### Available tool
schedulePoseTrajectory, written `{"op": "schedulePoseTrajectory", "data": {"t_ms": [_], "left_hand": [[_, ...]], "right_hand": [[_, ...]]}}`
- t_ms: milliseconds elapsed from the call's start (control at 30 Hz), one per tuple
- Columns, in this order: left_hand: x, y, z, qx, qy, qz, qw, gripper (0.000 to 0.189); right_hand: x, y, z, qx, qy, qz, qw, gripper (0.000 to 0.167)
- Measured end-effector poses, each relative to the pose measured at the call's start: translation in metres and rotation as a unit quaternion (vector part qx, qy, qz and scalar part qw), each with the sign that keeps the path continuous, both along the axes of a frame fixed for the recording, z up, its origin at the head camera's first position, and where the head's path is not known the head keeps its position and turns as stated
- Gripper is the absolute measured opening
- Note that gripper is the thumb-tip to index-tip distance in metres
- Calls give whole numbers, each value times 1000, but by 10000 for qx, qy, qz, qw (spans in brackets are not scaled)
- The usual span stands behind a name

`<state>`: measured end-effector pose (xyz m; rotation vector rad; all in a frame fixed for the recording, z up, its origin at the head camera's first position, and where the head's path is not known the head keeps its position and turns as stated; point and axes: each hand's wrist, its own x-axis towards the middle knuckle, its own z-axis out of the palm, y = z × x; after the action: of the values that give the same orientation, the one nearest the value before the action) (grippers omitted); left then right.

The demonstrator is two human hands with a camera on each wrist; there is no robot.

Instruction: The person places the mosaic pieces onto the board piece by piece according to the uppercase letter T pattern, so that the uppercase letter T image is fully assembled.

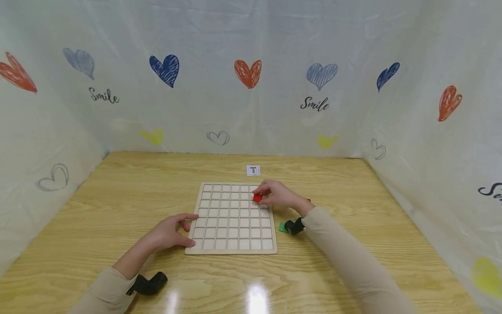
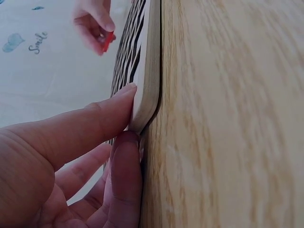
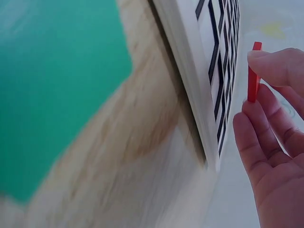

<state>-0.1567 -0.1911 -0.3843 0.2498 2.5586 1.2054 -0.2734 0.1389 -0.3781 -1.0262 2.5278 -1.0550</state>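
Over the upper right part of a wooden grid board [image 1: 191, 251], my right hand [image 1: 276, 195] pinches a small red square tile [image 1: 257, 198] between thumb and fingers. The right wrist view shows this tile [image 3: 254, 73] edge-on, held just off the board's surface. My left hand [image 1: 168, 231] rests against the board's left edge. Its thumb [image 2: 116, 111] touches the rim near the front corner, and the index finger lies farther up the same edge. The squares I can see on the board hold no coloured tiles.
Green tile pieces [image 1: 283, 227] lie right of the board, partly hidden by the black wrist camera [image 1: 294, 226]. A bit of red [image 1: 309, 200] shows behind the right wrist. Beyond the board lies a small gridded card [image 1: 253, 170] with a T-shaped figure. Printed sheets surround the wooden table [image 1: 129, 192].
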Motion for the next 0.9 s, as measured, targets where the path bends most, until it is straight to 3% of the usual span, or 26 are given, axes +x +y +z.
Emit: {"op": "schedulePoseTrajectory", "data": {"t_ms": [333,467,900], "left_hand": [[2,-2,0,37,-12,19,10000,71],[0,-3,0,118,62,-107,9999,70],[-1,-3,0,269,-28,-210,9994,70]], "right_hand": [[-4,-26,-4,-46,29,328,9994,32],[-7,-35,-6,19,92,357,9993,33],[-12,-54,1,33,-69,665,9978,32]]}}
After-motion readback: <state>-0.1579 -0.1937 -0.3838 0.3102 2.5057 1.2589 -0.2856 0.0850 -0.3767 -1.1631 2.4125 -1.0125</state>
